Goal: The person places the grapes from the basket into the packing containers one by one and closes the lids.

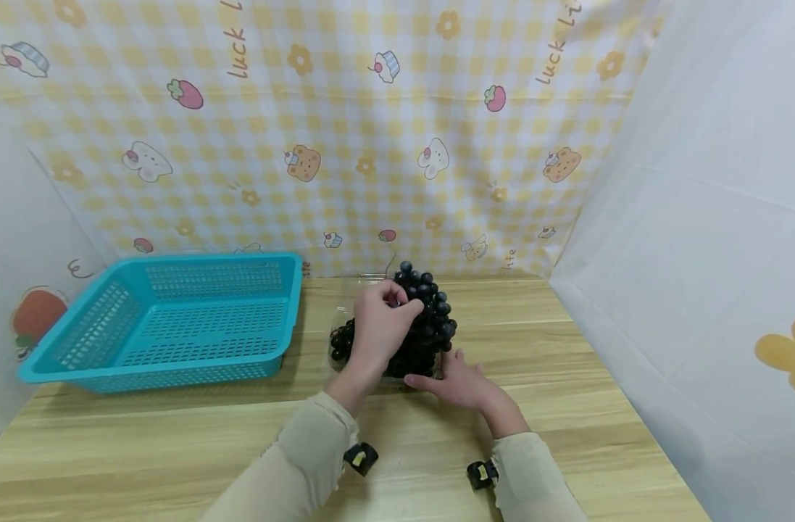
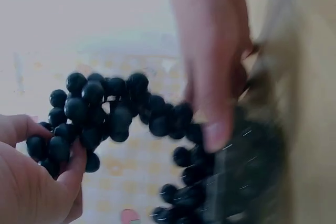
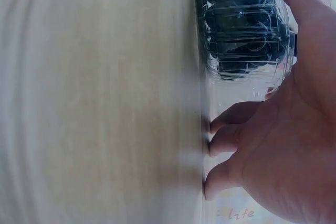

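Dark grapes rise in a long bunch out of a clear plastic box on the wooden table. My left hand pinches the bunch's upper left side; in the left wrist view its thumb and fingers close around a few grapes. Against the box's near right corner rests my right hand. Its thumb lies along the box edge, and several fingers stand spread with their tips on the table. More grapes lie inside the box, partly hidden behind my left hand and wrist.
A turquoise plastic basket with perforated walls stands left of the box. Behind the table hangs a yellow checked cloth with cartoon prints. A white sheet borders the right side.
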A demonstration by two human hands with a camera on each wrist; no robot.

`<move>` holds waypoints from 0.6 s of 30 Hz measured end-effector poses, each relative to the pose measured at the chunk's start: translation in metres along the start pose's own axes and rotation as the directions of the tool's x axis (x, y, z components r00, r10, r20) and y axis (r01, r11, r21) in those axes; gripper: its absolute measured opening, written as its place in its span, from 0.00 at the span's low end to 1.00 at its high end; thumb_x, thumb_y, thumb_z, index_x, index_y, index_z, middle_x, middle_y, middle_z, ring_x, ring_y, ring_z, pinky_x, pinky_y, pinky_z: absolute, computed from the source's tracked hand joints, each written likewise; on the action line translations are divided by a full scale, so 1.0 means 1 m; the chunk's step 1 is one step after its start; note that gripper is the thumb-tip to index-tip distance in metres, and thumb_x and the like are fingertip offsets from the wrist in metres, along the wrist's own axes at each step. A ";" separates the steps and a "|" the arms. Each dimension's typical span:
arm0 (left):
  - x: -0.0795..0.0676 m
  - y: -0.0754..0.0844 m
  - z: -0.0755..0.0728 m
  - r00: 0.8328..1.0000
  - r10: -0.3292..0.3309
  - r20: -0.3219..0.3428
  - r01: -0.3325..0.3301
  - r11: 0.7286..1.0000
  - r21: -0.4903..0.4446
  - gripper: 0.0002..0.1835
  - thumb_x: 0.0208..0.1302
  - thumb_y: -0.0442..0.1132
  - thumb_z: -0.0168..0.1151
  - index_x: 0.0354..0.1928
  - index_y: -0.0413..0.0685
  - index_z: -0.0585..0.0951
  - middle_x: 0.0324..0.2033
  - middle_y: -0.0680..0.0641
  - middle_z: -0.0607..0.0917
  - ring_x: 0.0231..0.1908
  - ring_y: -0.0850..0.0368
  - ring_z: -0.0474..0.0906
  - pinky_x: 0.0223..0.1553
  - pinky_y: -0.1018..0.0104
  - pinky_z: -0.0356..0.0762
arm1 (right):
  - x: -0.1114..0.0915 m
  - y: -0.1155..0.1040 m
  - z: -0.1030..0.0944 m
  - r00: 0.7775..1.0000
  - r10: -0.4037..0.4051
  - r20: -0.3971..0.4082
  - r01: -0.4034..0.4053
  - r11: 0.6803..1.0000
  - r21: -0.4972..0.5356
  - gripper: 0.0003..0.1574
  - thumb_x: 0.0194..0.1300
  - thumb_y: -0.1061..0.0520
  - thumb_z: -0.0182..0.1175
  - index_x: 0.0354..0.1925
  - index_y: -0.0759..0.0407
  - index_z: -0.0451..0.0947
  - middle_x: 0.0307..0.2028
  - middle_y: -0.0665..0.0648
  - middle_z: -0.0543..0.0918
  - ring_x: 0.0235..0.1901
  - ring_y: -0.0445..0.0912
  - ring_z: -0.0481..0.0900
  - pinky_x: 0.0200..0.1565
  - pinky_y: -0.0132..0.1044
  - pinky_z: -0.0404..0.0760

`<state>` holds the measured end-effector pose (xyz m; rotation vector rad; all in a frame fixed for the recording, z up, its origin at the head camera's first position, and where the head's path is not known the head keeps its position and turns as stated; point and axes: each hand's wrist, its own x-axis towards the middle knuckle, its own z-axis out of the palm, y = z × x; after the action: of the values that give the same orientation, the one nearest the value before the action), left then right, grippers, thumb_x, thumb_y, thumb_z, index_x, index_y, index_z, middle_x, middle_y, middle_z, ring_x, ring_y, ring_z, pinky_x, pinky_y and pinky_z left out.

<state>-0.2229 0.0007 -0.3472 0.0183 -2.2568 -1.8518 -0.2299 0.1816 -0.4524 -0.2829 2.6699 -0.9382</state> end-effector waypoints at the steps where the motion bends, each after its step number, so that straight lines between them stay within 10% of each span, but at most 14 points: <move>1: -0.004 -0.004 0.001 1.000 -0.002 -0.025 0.001 1.000 -0.023 0.08 0.58 0.36 0.68 0.27 0.52 0.76 0.23 0.54 0.72 0.25 0.57 0.69 0.30 0.64 0.68 | 0.000 0.000 0.000 1.000 0.000 0.001 0.000 1.000 -0.002 0.75 0.65 0.19 0.62 0.87 0.58 0.39 0.82 0.70 0.57 0.84 0.73 0.35 0.73 0.85 0.32; 9: -0.027 -0.042 -0.005 0.967 -0.066 -0.246 0.052 0.996 -0.066 0.08 0.55 0.36 0.69 0.26 0.51 0.77 0.23 0.54 0.75 0.31 0.55 0.72 0.38 0.62 0.71 | -0.001 -0.002 0.001 1.000 0.022 -0.008 -0.022 1.000 0.013 0.82 0.62 0.18 0.64 0.87 0.50 0.28 0.81 0.73 0.59 0.84 0.72 0.39 0.76 0.81 0.32; 18: -0.044 -0.066 -0.010 0.950 -0.095 -0.298 0.080 0.995 -0.060 0.10 0.60 0.36 0.73 0.29 0.48 0.78 0.26 0.51 0.75 0.32 0.54 0.71 0.37 0.63 0.71 | 0.000 0.000 0.002 1.000 0.027 -0.015 -0.027 1.000 -0.013 0.83 0.61 0.18 0.64 0.87 0.49 0.26 0.77 0.76 0.64 0.84 0.72 0.40 0.75 0.82 0.32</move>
<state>-0.1867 -0.0156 -0.4167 0.3728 -2.0324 -1.8029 -0.2288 0.1802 -0.4541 -0.2438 2.6872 -0.9177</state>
